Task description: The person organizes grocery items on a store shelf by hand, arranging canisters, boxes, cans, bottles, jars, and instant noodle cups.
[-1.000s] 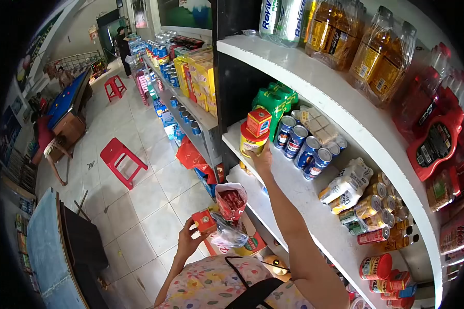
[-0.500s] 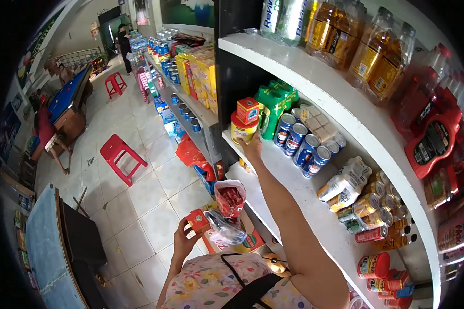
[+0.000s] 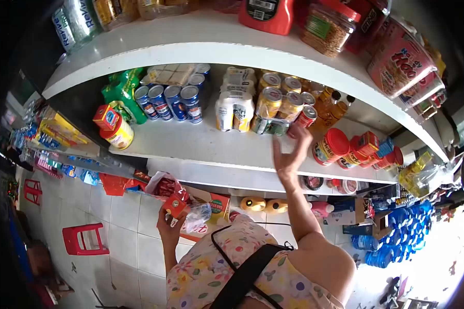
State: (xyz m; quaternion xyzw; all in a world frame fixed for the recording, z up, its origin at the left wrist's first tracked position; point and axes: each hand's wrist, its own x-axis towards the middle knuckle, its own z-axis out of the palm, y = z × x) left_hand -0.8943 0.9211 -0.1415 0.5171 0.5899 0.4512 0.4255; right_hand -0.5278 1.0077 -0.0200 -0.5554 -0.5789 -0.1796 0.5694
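My left hand (image 3: 168, 226) is closed around a small red box (image 3: 176, 205), held low in front of the shelf. My right hand (image 3: 293, 154) is raised over the shelf's front edge, slightly blurred, with fingers apart and nothing in it. Near its fingertips stands a red can (image 3: 307, 116). To its right are red-lidded jars (image 3: 331, 146) and another small red box (image 3: 367, 142). At the left end of the middle shelf (image 3: 211, 149), a yellow tub (image 3: 119, 136) carries a red box (image 3: 106, 117) on top.
Blue cans (image 3: 174, 103), a shrink-wrapped white pack (image 3: 236, 98) and green bottles (image 3: 123, 95) line the shelf. A curved upper shelf (image 3: 242, 51) overhangs them. Below are an open bag of red packets (image 3: 165, 186), a carton (image 3: 216, 204) and a red stool (image 3: 86, 240).
The view has turned right towards the shelf. My right hand has let go of the yellow tub and moved right along the shelf. My left hand still holds its red box.
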